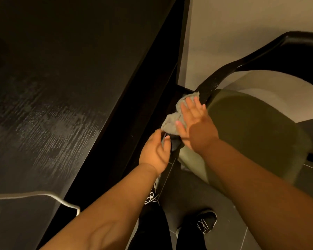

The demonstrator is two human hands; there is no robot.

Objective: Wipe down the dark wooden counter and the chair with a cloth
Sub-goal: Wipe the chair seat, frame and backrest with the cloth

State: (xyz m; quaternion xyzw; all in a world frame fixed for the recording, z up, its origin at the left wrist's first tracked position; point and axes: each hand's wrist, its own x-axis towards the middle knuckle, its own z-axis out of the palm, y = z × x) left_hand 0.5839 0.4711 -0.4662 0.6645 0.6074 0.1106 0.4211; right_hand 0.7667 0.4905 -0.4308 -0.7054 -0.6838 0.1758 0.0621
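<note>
You have one crumpled grey cloth (170, 121) just right of centre, lying on the dark curved armrest (224, 69) of one chair (251, 132) with an olive-green padded seat, which fills three o'clock. Your right hand (193, 123) presses the cloth flat, fingers straight and spread. Your left hand (154, 152), at the cloth's seven o'clock, curls round the armrest's front end. One dark wooden counter (61, 69) spans nine to eleven o'clock, with one pale cord (43, 193) on it at eight. Two black shoes (205, 223) sit at six; their white markings can't be read.
</note>
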